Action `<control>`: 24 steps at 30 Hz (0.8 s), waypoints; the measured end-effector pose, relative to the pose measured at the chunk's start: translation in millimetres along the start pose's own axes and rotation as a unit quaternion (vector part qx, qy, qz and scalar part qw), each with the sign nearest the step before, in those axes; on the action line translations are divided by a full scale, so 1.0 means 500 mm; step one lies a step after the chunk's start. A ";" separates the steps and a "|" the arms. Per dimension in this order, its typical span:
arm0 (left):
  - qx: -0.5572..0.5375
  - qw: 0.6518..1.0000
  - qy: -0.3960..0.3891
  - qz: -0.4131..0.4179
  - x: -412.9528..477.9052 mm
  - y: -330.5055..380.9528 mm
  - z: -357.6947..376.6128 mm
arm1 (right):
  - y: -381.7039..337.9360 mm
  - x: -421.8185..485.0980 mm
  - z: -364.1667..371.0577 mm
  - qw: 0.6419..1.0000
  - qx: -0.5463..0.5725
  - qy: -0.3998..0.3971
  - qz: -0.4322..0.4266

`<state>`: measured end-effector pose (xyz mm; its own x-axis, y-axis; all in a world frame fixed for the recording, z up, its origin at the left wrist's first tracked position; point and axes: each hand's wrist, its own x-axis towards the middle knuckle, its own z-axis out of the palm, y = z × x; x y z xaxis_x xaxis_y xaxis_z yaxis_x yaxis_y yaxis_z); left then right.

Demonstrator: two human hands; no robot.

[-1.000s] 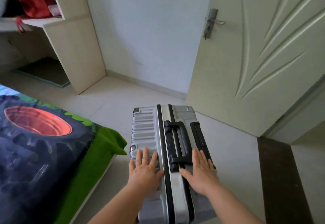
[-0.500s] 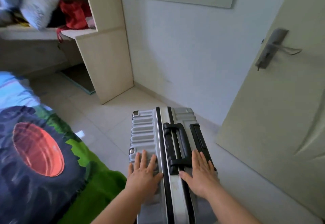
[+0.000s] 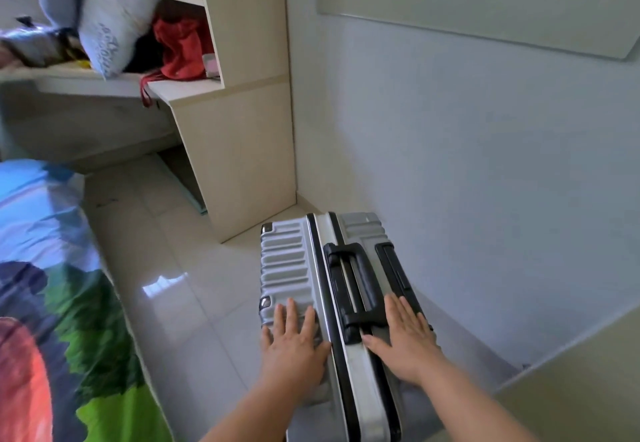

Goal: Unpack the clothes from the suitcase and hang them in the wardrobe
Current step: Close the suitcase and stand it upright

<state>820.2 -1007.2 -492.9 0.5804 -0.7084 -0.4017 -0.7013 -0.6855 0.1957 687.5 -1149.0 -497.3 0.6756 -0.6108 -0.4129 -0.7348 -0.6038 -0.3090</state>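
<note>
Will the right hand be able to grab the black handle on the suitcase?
Probably yes. The right hand lies flat on the suitcase right beside the black handle, and nothing covers it.

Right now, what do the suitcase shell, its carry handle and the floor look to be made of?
Suitcase shell: likely hard plastic, silver, matte; moulded ribs. Carry handle: black plastic, it seems; slight sheen. Floor: glazed tile, probably; grout lines and a bright reflection.

head view | I see the silver suitcase (image 3: pixel 294 261) standing closed on the tiled floor (image 3: pixel 194 303) | left hand (image 3: pixel 294 348) flat on its ribbed top | right hand (image 3: pixel 405 341) flat beside the black handle (image 3: pixel 353 282) | wardrobe (image 3: pixel 239 150) just beyond, red cloth (image 3: pixel 180 50) on its shelf
</note>
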 end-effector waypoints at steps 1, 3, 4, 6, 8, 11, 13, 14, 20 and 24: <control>-0.005 1.000 0.002 -0.006 0.036 0.003 -0.016 | -0.001 0.037 -0.018 1.000 0.001 0.000 -0.004; -0.008 1.000 0.000 -0.019 0.124 0.014 -0.055 | 0.004 0.136 -0.060 1.000 -0.005 -0.003 -0.016; -0.007 1.000 -0.001 -0.019 0.160 0.016 -0.072 | 0.003 0.174 -0.081 1.000 -0.010 -0.008 -0.021; -0.020 0.999 -0.005 -0.032 0.234 0.024 -0.107 | -0.003 0.257 -0.123 0.999 -0.016 -0.016 -0.036; -0.029 0.998 0.005 -0.047 0.317 0.029 -0.138 | -0.007 0.350 -0.164 0.998 -0.024 -0.018 -0.050; -0.034 0.997 0.022 -0.062 0.439 0.027 -0.188 | -0.020 0.483 -0.223 0.997 -0.039 -0.019 -0.067; -0.046 0.996 0.028 -0.071 0.522 0.024 -0.221 | -0.031 0.574 -0.261 0.996 -0.045 -0.022 -0.076; -0.045 0.996 0.027 -0.077 0.552 0.025 -0.236 | -0.037 0.607 -0.278 0.995 -0.049 -0.025 -0.079; -0.055 0.992 0.051 -0.102 0.759 0.007 -0.340 | -0.082 0.842 -0.378 0.993 -0.063 -0.034 -0.097; -0.054 0.990 0.057 -0.115 0.868 -0.003 -0.393 | -0.110 0.966 -0.431 0.990 -0.071 -0.037 -0.116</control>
<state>1154.7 -1346.5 -491.6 0.7673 -0.5414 -0.3438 -0.4999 -0.8407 0.2080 1067.2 -1521.5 -495.1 0.8154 -0.4110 -0.4076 -0.5403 -0.7931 -0.2811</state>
